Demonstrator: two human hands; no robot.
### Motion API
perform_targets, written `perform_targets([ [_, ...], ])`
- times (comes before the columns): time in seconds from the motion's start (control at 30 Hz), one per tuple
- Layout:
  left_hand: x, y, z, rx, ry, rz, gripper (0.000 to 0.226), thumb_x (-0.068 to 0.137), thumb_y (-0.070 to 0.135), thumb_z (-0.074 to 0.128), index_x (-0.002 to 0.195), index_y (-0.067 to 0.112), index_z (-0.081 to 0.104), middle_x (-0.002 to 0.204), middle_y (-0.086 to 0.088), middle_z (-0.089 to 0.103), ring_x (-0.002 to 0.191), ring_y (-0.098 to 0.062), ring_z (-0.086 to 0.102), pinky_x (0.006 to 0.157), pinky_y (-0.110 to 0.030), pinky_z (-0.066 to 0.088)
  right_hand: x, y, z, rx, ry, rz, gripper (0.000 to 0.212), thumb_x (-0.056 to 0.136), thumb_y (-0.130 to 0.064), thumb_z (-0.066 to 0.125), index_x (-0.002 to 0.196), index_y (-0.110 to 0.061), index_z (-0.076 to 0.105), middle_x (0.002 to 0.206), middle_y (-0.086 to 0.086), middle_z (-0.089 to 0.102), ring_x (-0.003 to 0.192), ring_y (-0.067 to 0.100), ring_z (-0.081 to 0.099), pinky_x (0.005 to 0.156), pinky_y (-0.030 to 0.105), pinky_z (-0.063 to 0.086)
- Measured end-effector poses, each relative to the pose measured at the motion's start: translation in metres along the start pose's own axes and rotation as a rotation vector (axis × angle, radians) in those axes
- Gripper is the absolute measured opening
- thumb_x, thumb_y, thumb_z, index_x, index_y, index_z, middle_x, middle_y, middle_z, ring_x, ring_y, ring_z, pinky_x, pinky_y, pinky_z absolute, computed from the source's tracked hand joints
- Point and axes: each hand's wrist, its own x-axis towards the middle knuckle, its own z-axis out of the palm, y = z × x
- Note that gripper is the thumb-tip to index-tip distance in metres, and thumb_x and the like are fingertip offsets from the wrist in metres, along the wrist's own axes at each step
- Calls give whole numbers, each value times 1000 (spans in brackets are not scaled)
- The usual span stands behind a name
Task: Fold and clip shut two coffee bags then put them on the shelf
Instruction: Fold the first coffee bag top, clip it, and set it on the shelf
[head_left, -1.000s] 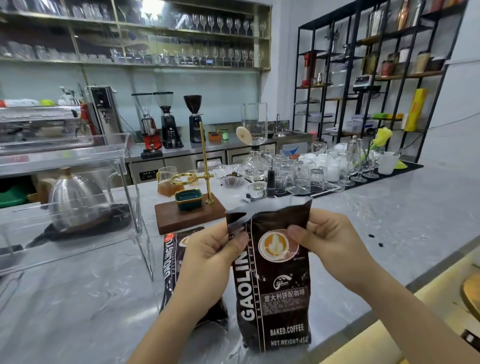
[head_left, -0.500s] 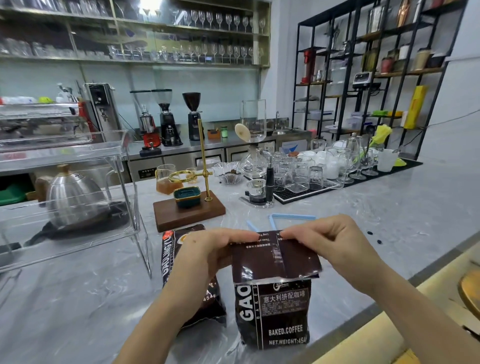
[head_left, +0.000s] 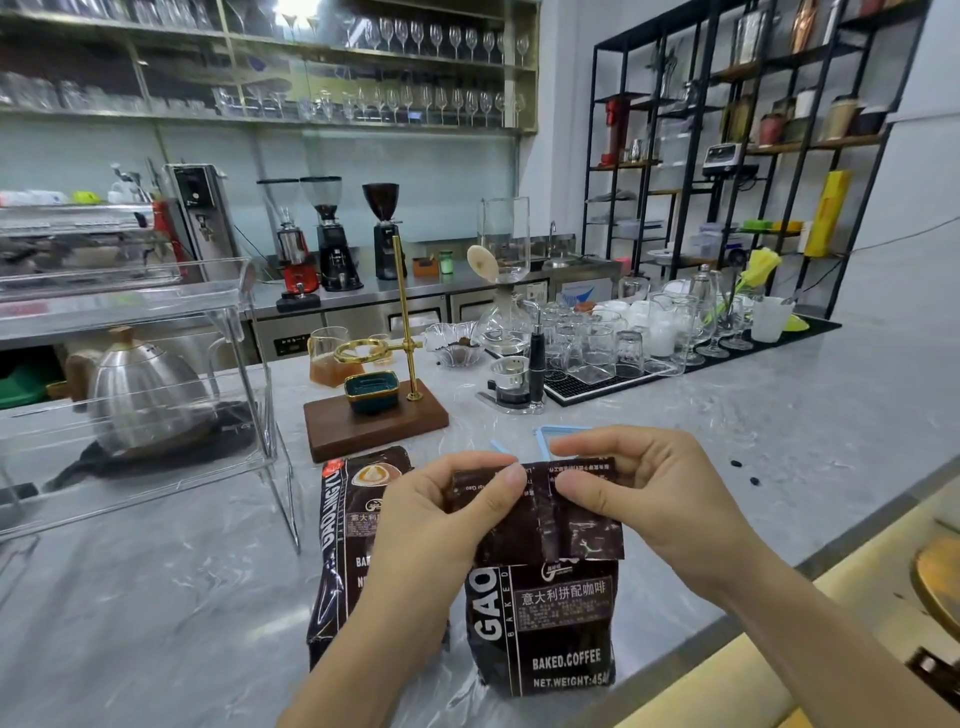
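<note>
A dark brown coffee bag (head_left: 550, 623) stands upright on the grey counter near its front edge, its top flap folded forward and down. My left hand (head_left: 447, 509) pinches the flap's left part and my right hand (head_left: 639, 493) pinches its right part. A second coffee bag (head_left: 348, 540) lies flat on the counter just to the left, partly hidden by my left forearm. Light blue bag clips (head_left: 550, 436) lie on the counter behind the bag, mostly hidden by my hands. The black metal shelf (head_left: 737, 156) stands at the back right.
A wooden drip stand (head_left: 374, 421) with a brass pole and teal cup sits behind the bags. A clear acrylic case (head_left: 156, 384) holds a steel kettle at left. Several glasses on a black mat (head_left: 623, 379) line the back right. Two coffee beans (head_left: 743, 473) lie at right.
The bag's top, upright a second ago, has been folded forward and down. Both hands moved lower with the flap and now pinch it closer to its middle.
</note>
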Motion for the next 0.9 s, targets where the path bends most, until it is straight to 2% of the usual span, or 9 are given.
perform_targets([
  [0.17,-5,1,10,-67,34,-57,19,63,24,80,79,14,79,83,-21,79,72,-33,75,71,-46,63,-3,2,15,10,17,53,26,60,-18,81,83,-6,78,77,15,77,69,25,72,65,32,61],
  [0.3,-7,1,14,-108,43,-61,14,65,24,79,75,14,78,76,-17,79,65,-29,74,62,-39,63,-3,6,20,59,72,48,23,58,-20,81,76,-6,76,72,15,76,65,27,71,63,35,60],
  [0.37,-7,-1,16,-134,65,-47,4,71,17,78,71,14,77,69,-13,77,61,-26,73,60,-37,62,-4,11,23,100,124,30,24,55,-20,83,72,-5,73,69,15,74,63,29,69,63,39,59],
  [0.43,-6,-5,20,-131,125,-20,12,77,9,76,67,15,76,66,-11,75,61,-25,71,62,-38,61,-5,16,27,145,182,8,30,54,-21,83,70,0,68,68,18,72,63,33,67,65,45,57],
  [0.57,-4,-12,23,-130,211,37,9,81,10,74,72,11,77,71,-13,76,68,-28,71,69,-45,61,-6,21,29,211,223,-20,20,64,-19,77,69,-2,70,65,15,69,61,30,64,62,42,57],
  [0.63,-4,-13,24,-153,217,36,14,85,15,69,75,8,77,72,-13,77,68,-28,72,68,-44,61,-7,23,30,230,234,-21,17,69,-24,74,67,-7,72,65,19,67,64,30,64,66,46,56],
  [0.73,-4,-14,23,-199,201,7,28,92,23,61,73,9,77,71,-14,76,68,-29,70,67,-42,60,-8,27,32,214,258,-2,34,74,-38,70,72,-4,72,79,38,66,73,36,64,78,63,52],
  [0.83,-3,-13,21,-230,181,-19,36,94,28,56,70,11,77,67,-11,76,61,-25,70,63,-37,60,-8,30,31,172,274,-16,51,78,-55,67,74,-4,71,80,36,67,72,37,64,77,67,50],
  [0.9,-4,-13,20,-228,167,-22,38,94,30,55,69,12,77,66,-11,76,58,-22,70,61,-35,60,-10,30,30,126,286,-46,53,83,-57,59,76,-7,73,82,33,69,72,46,67,77,65,52],
])
